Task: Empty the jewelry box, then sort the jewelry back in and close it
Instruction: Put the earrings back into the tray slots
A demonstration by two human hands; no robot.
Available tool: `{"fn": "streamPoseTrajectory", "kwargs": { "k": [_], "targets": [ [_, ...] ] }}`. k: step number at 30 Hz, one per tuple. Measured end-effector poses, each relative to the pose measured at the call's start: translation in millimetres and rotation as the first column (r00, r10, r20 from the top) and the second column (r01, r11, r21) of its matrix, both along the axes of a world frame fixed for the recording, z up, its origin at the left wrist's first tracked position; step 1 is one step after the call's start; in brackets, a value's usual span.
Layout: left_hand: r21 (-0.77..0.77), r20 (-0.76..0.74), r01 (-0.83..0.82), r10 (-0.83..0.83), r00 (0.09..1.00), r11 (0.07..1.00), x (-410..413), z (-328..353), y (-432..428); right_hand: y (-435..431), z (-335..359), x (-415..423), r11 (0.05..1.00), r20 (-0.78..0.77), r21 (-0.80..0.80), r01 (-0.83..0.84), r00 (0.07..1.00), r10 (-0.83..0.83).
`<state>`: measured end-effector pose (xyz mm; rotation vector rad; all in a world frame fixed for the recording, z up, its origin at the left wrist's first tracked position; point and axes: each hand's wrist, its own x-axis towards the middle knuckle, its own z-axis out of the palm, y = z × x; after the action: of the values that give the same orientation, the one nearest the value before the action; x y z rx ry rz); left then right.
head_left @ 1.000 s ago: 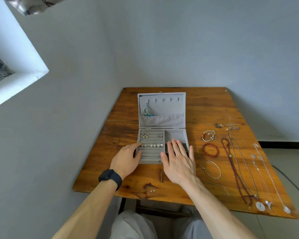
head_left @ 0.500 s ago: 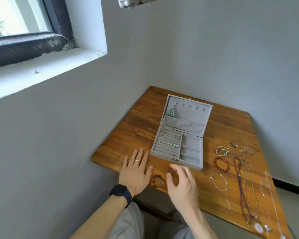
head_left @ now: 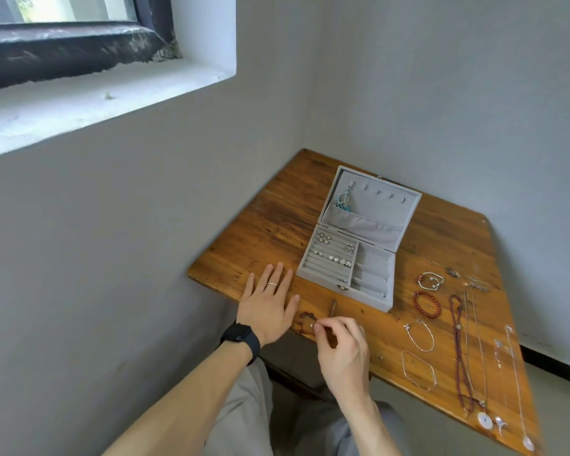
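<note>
Pinching a small piece (head_left: 312, 325) off the wood between thumb and forefinger, the right hand (head_left: 343, 350) works at the near edge of the desk (head_left: 277, 232). The piece is too small to name for sure, though it looks like an earring. The other fingers curl in behind the pinch. The left hand (head_left: 267, 304) lies flat just to the left of it, fingers straight and spread, holding nothing.

The jewelry box (head_left: 369, 301) stands open just beyond both hands, its lid (head_left: 375, 205) tilted back. Its grooved rows (head_left: 313, 268), on the side nearer the left hand, carry several studs. I judge the step in hand to be seating this piece in a free groove.

To do it well, the pinch should be firm before the lift, since the piece sits close to the edge and a slip could send it to the floor. Carrying it low and forward, then pressing it into a bare groove clear of the studs, should avoid knocking them loose. The left hand could steady the front wall of the box while the piece goes in.

Another tiny piece (head_left: 379, 356) lies just right of the right hand. Farther right lie bracelets (head_left: 425, 303) and necklaces (head_left: 459, 350).
</note>
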<state>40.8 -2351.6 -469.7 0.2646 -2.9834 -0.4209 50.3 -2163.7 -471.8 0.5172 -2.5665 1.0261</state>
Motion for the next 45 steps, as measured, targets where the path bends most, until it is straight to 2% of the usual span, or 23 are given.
{"fn": "streamPoseTrajectory", "kwargs": {
  "k": [9, 13, 22, 24, 27, 29, 31, 34, 37, 40, 45],
  "targets": [
    [0.288, -0.09, 0.141, -0.119, 0.989, 0.947, 38, 12, 12, 3, 9, 6, 0.994, 0.049, -0.106, 0.025, 0.999, -0.019],
    [0.282, -0.056, 0.133, -0.122, 0.991, 0.95, 35, 21, 21, 6, 12, 3, 0.986, 0.09, -0.166, 0.014, 0.996, 0.001],
    [0.267, -0.125, 0.184, -0.155, 0.98, 0.946, 23, 23, 22, 7, 14, 1, 0.978, 0.147, -0.209, 0.02, 0.989, 0.011],
    [0.349, -0.151, 0.154, -0.106, 0.983, 0.924, 18, 22, 17, 7, 17, -1, 0.968, 0.184, -0.247, 0.035, 0.983, 0.012],
    [0.536, -0.174, 0.001, 0.109, 0.979, 0.844, 10, 21, -2, 6, 24, -8, 0.959, 0.236, -0.282, 0.041, 0.971, 0.028],
    [0.589, -0.178, -0.075, 0.22, 0.959, 0.804, 4, 18, -17, 3, 32, -19, 0.967, 0.225, -0.255, 0.021, 0.974, 0.038],
    [0.584, -0.153, -0.114, 0.247, 0.957, 0.803, -1, 15, -24, -3, 42, -35, 0.977, 0.208, -0.215, 0.004, 0.977, 0.041],
    [0.523, -0.143, -0.13, 0.238, 0.961, 0.842, -1, 12, -21, -20, 54, -67, 0.993, 0.179, -0.115, 0.01, 0.984, 0.011],
    [0.451, -0.155, -0.12, 0.21, 0.965, 0.884, 1, 9, -19, -37, 54, -95, 0.995, 0.136, 0.1, 0.032, 0.99, -0.046],
    [0.48, -0.138, -0.106, 0.194, 0.971, 0.871, 1, 9, -22, -46, 49, -111, 0.964, 0.149, 0.266, 0.009, 0.988, -0.05],
    [0.478, -0.149, -0.111, 0.204, 0.968, 0.871, 2, 10, -19, -52, 54, -125, 0.937, 0.208, 0.35, 0.007, 0.974, -0.085]
  ]
}}
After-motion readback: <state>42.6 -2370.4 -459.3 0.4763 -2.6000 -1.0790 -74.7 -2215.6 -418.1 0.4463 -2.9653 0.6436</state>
